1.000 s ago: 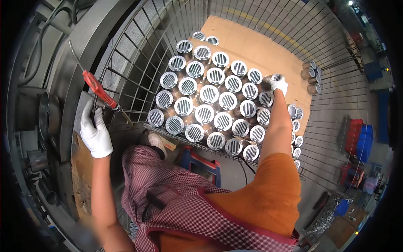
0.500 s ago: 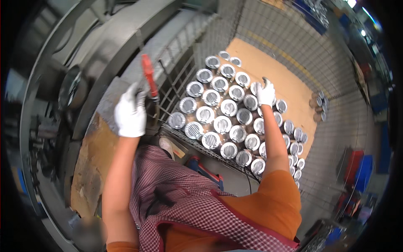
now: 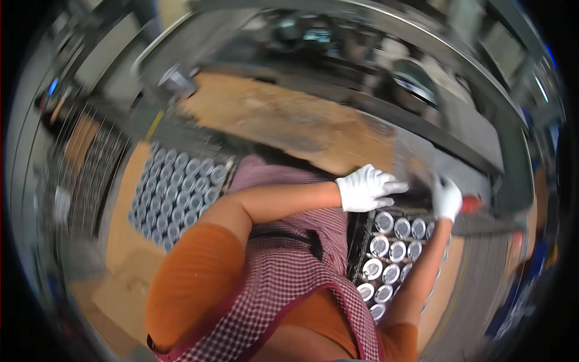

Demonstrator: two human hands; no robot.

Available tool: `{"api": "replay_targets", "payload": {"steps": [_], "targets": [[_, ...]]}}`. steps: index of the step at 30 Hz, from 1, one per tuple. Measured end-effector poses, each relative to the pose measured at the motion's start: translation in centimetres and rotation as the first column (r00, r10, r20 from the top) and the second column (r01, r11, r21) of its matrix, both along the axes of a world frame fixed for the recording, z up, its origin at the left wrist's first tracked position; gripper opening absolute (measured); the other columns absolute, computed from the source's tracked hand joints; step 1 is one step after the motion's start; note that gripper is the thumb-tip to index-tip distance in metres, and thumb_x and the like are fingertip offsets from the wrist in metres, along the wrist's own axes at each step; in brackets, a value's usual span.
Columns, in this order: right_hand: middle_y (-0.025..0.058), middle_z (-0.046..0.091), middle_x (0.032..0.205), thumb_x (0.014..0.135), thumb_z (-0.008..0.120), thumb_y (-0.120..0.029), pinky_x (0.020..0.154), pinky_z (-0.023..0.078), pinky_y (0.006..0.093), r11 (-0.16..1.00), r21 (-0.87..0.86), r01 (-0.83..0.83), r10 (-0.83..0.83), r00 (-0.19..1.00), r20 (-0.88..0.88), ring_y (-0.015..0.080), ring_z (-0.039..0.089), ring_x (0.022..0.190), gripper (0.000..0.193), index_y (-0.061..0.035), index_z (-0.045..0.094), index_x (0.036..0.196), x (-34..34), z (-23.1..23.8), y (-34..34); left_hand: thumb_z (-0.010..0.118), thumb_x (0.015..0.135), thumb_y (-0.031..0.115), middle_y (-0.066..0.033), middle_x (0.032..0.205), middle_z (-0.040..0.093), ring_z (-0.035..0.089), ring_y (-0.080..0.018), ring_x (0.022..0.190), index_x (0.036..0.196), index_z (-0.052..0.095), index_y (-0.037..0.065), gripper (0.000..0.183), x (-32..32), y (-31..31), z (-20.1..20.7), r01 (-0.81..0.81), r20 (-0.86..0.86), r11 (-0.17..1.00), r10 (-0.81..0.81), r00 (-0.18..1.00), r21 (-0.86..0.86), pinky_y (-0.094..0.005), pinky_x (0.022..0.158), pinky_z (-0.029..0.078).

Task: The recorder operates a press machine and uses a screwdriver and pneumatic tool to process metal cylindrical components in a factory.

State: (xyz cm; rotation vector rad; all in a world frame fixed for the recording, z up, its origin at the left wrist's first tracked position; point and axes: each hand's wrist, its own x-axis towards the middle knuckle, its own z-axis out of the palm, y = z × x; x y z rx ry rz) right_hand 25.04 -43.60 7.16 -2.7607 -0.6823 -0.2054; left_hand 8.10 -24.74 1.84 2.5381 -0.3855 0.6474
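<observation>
My left hand (image 3: 369,189), in a white glove, reaches to the right across the front of my apron. Its fingers are stretched out and slightly apart, above the near rows of round silvery metal parts (image 3: 383,222). My right hand (image 3: 447,199), also white-gloved, is raised at the bench edge facing the left one. Its fingers are smeared by motion, and whether they grip anything is unclear. A brownish blur lies between the two hands. Close beside the right hand is a red tool handle (image 3: 473,204), partly hidden and blurred.
Cardboard (image 3: 289,114) with a torn edge covers the bench ahead. A dark machine with a round metal fitting (image 3: 414,81) stands behind it. At left, another wire crate holds rows of metal parts (image 3: 175,192). A metal cup-like piece (image 3: 179,81) sits on the bench's left end.
My view has swung left from the crate to the bench. The left hand has moved away from the red-handled tool. My right hand has left the metal parts and come to the bench edge.
</observation>
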Motion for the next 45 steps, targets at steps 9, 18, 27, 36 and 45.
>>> {"api": "replay_targets", "payload": {"steps": [9,18,27,36,45], "targets": [[0.0109,0.07,0.107,0.096,0.05,-0.04,0.086,0.047,0.0329,0.949,0.302,0.092,-0.101,0.995,0.016,0.0238,0.066,0.097,0.044,-0.0034,0.068,0.112,2.5,-2.1,-1.6,0.054,0.092,0.035,-0.0154,0.097,0.069,0.065,-0.0323,0.09,0.1,0.07,0.009,0.031,-23.0,16.5,-7.6,-0.82,-0.413,0.545,0.715,0.565,-0.177,-0.0398,0.081,0.052],[0.0101,0.069,0.114,0.092,0.054,-0.049,0.091,0.046,0.0336,0.944,0.241,0.225,-0.235,0.972,0.012,0.0236,0.064,0.101,0.052,-0.0047,0.067,0.116,1.5,-0.4,-0.2,0.049,0.087,0.034,-0.0203,0.119,0.062,0.059,-0.0339,0.113,0.112,0.067,0.004,0.043,-48.5,16.6,-28.4,-0.859,-0.851,-0.274,0.192,-0.49,0.433,-0.0404,0.095,0.046],[0.0137,0.068,0.114,0.089,0.058,-0.054,0.086,0.048,0.0348,0.919,0.242,0.312,-0.324,0.946,0.012,0.0261,0.063,0.093,0.061,-0.0003,0.066,0.116,2.8,-0.8,-0.5,0.058,0.083,0.035,-0.0173,0.127,0.06,0.057,-0.0312,0.119,0.121,0.063,0.006,0.048,-51.0,14.3,-31.7,-0.87,-0.901,-0.241,-0.053,-0.431,0.431,-0.0413,0.097,0.046],[0.0109,0.069,0.104,0.088,0.059,-0.054,0.074,0.048,0.0339,0.901,0.274,0.337,-0.347,0.938,-0.011,0.0218,0.06,0.081,0.059,0.0003,0.068,0.111,2.4,-0.7,0.4,0.058,0.078,0.067,-0.0127,0.146,0.043,0.039,-0.0287,0.136,0.139,0.048,0.014,0.082,-44.9,19.8,-34.9,-0.921,-0.938,-0.182,-0.101,-0.332,0.345,-0.0428,0.109,0.032],[0.0109,0.068,0.107,0.089,0.059,-0.051,0.077,0.049,0.0345,0.878,0.335,0.341,-0.354,0.935,-0.025,0.0239,0.06,0.086,0.058,0.0011,0.068,0.112,2.4,-0.6,-0.1,0.069,0.075,0.056,-0.0125,0.133,0.057,0.054,-0.0284,0.123,0.129,0.059,0.013,0.07,-43.8,21.3,-32.6,-0.916,-0.935,-0.226,-0.209,-0.288,0.332,-0.0412,0.1,0.042]]}}
